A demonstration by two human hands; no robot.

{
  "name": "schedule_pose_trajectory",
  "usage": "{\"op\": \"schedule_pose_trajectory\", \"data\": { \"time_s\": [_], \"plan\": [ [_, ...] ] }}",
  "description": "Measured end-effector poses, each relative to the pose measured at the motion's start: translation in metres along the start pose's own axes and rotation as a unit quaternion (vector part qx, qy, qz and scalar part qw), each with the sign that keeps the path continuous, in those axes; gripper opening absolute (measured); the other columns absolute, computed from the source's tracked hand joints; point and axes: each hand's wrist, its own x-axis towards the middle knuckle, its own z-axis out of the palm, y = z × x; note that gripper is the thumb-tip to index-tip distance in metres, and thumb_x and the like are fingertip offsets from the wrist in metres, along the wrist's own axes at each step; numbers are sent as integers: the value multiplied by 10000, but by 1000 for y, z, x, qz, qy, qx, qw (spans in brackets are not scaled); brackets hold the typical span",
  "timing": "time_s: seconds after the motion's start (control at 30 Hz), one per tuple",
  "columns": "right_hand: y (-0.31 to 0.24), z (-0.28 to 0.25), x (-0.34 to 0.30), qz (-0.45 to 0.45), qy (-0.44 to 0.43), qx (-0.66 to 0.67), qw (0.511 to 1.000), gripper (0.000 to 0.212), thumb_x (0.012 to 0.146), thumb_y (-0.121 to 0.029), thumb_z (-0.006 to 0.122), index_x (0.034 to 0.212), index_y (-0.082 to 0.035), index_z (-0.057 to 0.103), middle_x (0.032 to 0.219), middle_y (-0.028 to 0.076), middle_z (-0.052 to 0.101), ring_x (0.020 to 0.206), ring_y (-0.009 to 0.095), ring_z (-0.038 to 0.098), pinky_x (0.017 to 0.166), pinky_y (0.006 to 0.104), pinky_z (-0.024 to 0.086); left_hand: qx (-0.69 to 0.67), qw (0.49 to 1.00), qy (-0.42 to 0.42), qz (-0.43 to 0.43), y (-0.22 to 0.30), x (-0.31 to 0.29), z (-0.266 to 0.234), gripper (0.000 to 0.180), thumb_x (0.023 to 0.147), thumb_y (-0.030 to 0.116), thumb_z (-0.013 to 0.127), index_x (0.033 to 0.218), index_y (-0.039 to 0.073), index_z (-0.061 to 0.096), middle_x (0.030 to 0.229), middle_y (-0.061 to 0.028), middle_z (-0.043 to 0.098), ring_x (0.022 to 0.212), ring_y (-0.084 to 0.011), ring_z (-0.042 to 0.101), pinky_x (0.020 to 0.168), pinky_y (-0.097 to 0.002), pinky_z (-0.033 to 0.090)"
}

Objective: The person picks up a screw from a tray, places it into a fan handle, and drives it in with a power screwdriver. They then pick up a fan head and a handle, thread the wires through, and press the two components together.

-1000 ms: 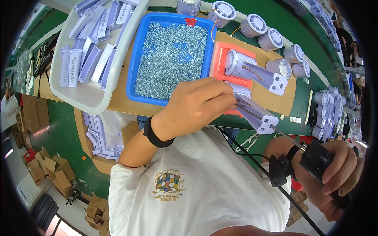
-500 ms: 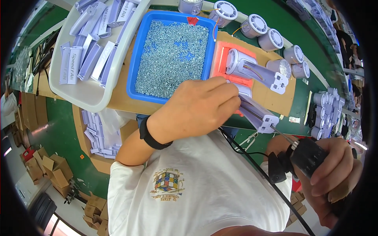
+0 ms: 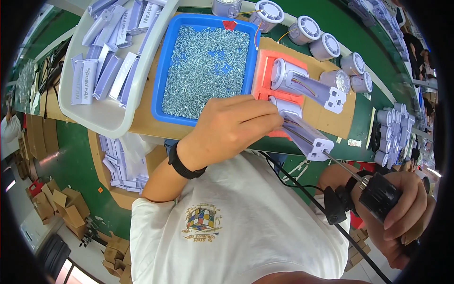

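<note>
My left hand [image 3: 241, 124], with a black wristband, is closed with its fingertips pinched together beside the near fan body [image 3: 288, 108]. What they pinch is hidden. From that body a pale lilac handle piece [image 3: 318, 147] slants toward me. A long driver bit [image 3: 346, 166] passes through the handle's end, and its shaft runs along inside to near my left fingertips. My right hand [image 3: 407, 206] is wrapped round the black power screwdriver [image 3: 379, 195] at lower right. A second fan with handle [image 3: 326, 98] lies beyond, seated in the orange-red fixture [image 3: 265, 71].
A blue tray [image 3: 160, 90] of small screws is left of the fixture. Further left stands a white bin [image 3: 101, 120] of lilac covers. Several round fan heads [image 3: 305, 31] line the far side. A black cable [image 3: 295, 184] crosses in front of my shirt.
My left fingertips have shifted slightly left, showing more of the near fan body and the bit's shaft. My right hand and the screwdriver have drawn back a little, right and down.
</note>
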Motion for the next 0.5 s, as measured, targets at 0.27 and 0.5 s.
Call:
{"op": "schedule_pose_trajectory", "data": {
  "time_s": [0.27,0.5],
  "plan": [
    [4,2,-1,11,-1,13,1000,336,785,-430,740,632,-188,564,661,-17,611,469,80,623,451,176,573,-1,1000,-5,1,0,-1,2,255,695,57,781,947,74,740,934,-33,712,687,-186,665,559,-282,538],
    [3,-5,5,24,-61,22,998,316,770,-444,767,675,-187,611,676,-11,621,472,88,625,455,178,568,7,1000,-15,13,-3,0,2,302,677,50,789,975,70,741,917,-32,703,695,-185,661,561,-283,537]
  ]
}}
